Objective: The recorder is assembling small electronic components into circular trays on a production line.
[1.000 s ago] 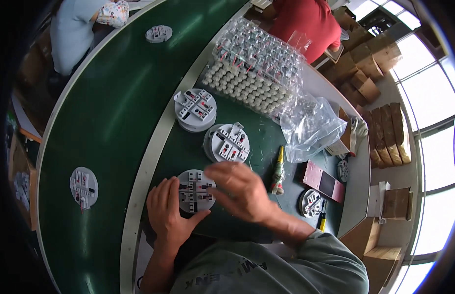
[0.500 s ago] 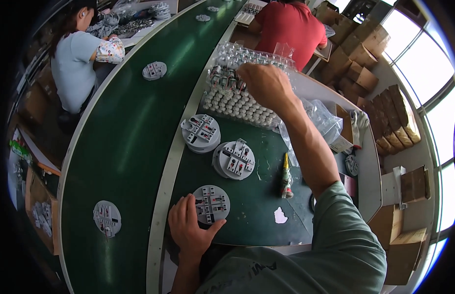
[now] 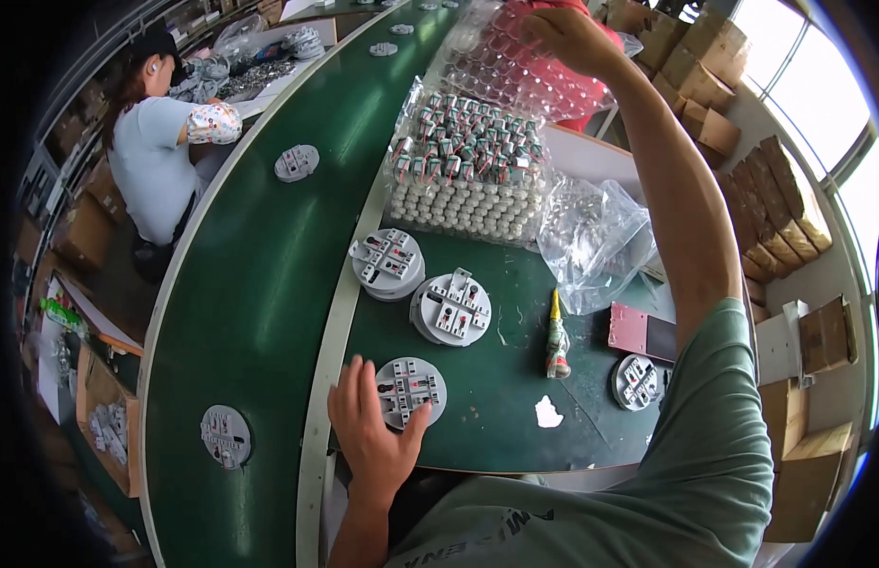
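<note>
My left hand [image 3: 371, 426] has its fingers spread at the left edge of a round grey plastic base [image 3: 422, 390] with small terminal blocks and red parts; thumb and fingertips lie on or close to its rim. At the far side my raised right hand [image 3: 567, 40] pinches a clear plastic blister tray [image 3: 510, 59] with round pockets, tilted up. Below it sits a stack of trays packed with small white-and-green parts with red wires [image 3: 468, 142]. Two more piles of grey bases, a left pile [image 3: 388, 260] and a middle pile [image 3: 451, 310], stand between.
A green conveyor belt [image 3: 269, 256] runs along my left with several grey bases on it. A taped, yellow-tipped tool [image 3: 557, 341], a crumpled clear bag [image 3: 600, 241], a pink box [image 3: 629, 328] and another base [image 3: 636, 382] lie rightward. A co-worker [image 3: 156, 161] sits across the belt.
My right hand has risen away from the stack with the clear tray, uncovering the rows of wired parts. My left fingers have spread and loosened at the base.
</note>
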`<state>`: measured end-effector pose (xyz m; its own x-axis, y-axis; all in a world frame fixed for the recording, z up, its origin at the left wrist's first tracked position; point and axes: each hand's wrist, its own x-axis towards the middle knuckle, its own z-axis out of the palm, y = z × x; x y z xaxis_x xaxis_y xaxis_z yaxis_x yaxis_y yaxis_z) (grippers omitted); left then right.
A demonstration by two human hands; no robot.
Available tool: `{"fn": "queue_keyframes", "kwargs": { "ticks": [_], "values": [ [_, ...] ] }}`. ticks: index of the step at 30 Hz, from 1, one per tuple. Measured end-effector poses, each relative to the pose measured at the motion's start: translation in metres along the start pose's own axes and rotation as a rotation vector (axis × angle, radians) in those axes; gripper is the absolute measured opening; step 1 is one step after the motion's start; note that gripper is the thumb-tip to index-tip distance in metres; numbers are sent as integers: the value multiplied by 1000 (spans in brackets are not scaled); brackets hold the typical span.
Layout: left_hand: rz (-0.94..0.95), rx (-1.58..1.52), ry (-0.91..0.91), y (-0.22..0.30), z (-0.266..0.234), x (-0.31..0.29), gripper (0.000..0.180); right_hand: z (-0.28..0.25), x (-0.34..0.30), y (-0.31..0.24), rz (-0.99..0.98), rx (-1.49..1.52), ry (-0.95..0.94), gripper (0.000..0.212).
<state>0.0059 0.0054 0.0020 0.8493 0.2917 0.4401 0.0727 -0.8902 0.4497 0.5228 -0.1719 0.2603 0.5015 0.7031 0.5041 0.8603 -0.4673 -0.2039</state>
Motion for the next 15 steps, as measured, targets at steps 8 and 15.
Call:
{"fn": "queue_keyframes", "kwargs": {
  "ticks": [8,15],
  "values": [
    [338,-145,85,31,60,285,62,35,38,-46,-270,-349,43,36],
    [81,80,-208,46,131,401,80,34,62,-53,-56,-409,12,33]
  ]
}}
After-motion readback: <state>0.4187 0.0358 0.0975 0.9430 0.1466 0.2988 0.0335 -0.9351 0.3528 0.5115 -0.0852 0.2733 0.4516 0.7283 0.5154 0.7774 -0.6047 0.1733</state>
